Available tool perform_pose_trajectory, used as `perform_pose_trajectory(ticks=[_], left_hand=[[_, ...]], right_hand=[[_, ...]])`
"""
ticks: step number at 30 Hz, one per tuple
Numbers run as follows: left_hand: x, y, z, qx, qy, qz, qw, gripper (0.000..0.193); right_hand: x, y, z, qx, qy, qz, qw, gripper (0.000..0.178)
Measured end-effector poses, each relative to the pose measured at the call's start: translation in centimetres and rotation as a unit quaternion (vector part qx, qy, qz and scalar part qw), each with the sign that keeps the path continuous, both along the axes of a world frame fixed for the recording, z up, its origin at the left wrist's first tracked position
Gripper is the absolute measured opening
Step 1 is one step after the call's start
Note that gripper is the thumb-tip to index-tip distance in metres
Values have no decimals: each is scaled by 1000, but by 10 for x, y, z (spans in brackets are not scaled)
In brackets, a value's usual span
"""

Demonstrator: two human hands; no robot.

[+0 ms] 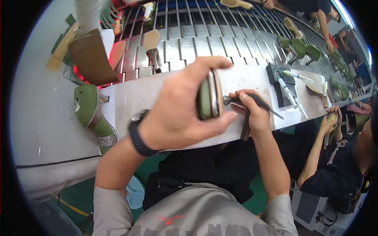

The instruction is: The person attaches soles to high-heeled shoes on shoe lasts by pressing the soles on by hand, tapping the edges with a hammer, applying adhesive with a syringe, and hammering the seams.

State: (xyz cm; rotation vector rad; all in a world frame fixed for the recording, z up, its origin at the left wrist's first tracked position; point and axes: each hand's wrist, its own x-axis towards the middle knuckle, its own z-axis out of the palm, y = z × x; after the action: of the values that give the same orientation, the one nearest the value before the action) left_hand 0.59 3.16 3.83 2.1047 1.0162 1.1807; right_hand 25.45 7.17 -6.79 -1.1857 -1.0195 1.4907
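My left hand (177,102) is raised over the white worktop, fingers and thumb wrapped round a green shoe (204,100) whose tan sole edge faces right. A silvery band runs along the shoe's side; the rest of it is hidden behind my hand. To its right, my right hand (255,110) is closed on a dark hand tool (262,103). The tool's rounded dark end points at the sole edge, close to it; I cannot tell if they touch. A second dark, handle-like part hangs below my fingers, and whether it belongs to the same tool is unclear.
A green high-heeled sandal (87,106) with a sparkly strap lies at the left. Beyond the worktop, a metal slat conveyor (189,33) carries a heeled sole (152,42) and green shoes (300,48). Syringe-like pens (286,89) rest by a black block (277,74). A co-worker's hands (330,122) are at right.
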Motion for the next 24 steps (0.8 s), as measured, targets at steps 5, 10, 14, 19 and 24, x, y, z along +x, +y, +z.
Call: perform_pose_trajectory(ticks=[5,10,14,19,24], left_hand=[[29,-18,-22,65,-44,17,997,71],[40,-21,-27,89,-56,28,994,70],[46,-20,-37,127,-63,35,989,72],[47,-25,-44,158,-72,31,984,75],[47,-39,-47,152,-59,26,986,81]], right_hand=[[-5,-68,88,345,-8,-30,938,30],[3,-96,124,413,-120,149,890,32],[2,-92,133,357,-117,138,916,28],[-14,-88,156,285,-191,83,935,47],[-20,-82,171,235,-227,81,942,48]])
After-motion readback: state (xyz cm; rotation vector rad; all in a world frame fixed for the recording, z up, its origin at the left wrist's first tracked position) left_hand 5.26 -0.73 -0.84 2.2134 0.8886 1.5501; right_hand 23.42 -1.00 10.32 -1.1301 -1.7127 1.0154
